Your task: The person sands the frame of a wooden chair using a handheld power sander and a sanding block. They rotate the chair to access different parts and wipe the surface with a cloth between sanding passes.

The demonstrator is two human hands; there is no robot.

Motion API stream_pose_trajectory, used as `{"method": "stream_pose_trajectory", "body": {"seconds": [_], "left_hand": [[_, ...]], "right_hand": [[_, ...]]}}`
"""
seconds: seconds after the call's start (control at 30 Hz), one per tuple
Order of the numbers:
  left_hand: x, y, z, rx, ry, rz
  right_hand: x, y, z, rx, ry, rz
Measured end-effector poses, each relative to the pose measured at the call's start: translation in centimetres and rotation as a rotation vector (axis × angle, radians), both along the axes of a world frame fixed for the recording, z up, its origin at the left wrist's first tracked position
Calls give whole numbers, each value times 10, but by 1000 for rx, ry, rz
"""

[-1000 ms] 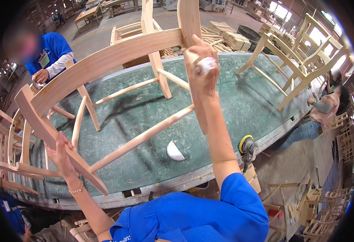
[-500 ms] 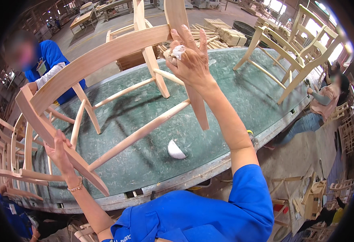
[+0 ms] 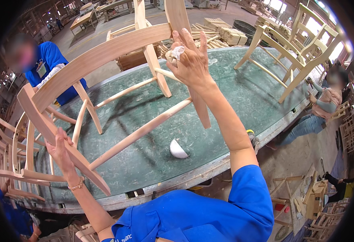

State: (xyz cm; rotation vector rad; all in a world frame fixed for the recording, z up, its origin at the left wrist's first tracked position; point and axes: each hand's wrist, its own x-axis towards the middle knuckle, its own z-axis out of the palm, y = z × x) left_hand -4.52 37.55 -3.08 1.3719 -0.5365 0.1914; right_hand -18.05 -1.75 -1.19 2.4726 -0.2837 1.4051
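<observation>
Find the wooden chair (image 3: 104, 51) across the left and centre of the frame, over the green bench (image 3: 144, 173); contact of its leg ends with the top impossible to confirm. Judge the step in hand, by the look of it, as steadying the chair from both sides while feeling or rubbing along the right post (image 3: 200, 109).

Anchor with the left hand (image 3: 62, 153), at lower left: fingers curled round the left post (image 3: 94, 179), firm enough to resist twist, without a hard squeeze. Note the right hand (image 3: 191, 60) at upper centre, fingers spread and nearly straight over the right post, close to its joint with the curved board (image 3: 74, 72). Note too a pale wad (image 3: 177, 53) on the thumb side; impossible to tell whether pinched or wrapped on.

Press with flat fingers rather than tips, follow the grain, and lighten near the joint to spare its edges. Balance the push across the stretcher (image 3: 140, 134), so as not to rock the chair sideways. Steer clear of the white half-disc (image 3: 179, 149) at lower centre, and of the yellow-and-grey tool (image 3: 255, 142), mostly hidden behind the right forearm (image 3: 221, 111). Leave room for the second chair (image 3: 302, 80) at upper right.
</observation>
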Motion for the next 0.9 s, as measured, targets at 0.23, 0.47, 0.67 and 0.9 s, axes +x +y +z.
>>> {"method": "stream_pose_trajectory", "body": {"seconds": [0.23,0.47,0.67,0.9], "left_hand": [[0,-3,3,26,11,12],[2,-9,6,38,6,10],[15,-9,6,9,6,4],[19,-19,17,78,-33,-12]], "right_hand": [[1,0,1,-34,-43,-2],[-1,-5,15,-34,-55,12],[-37,14,8,647,-7,275],[-180,53,-186,1585,-180,261]]}}
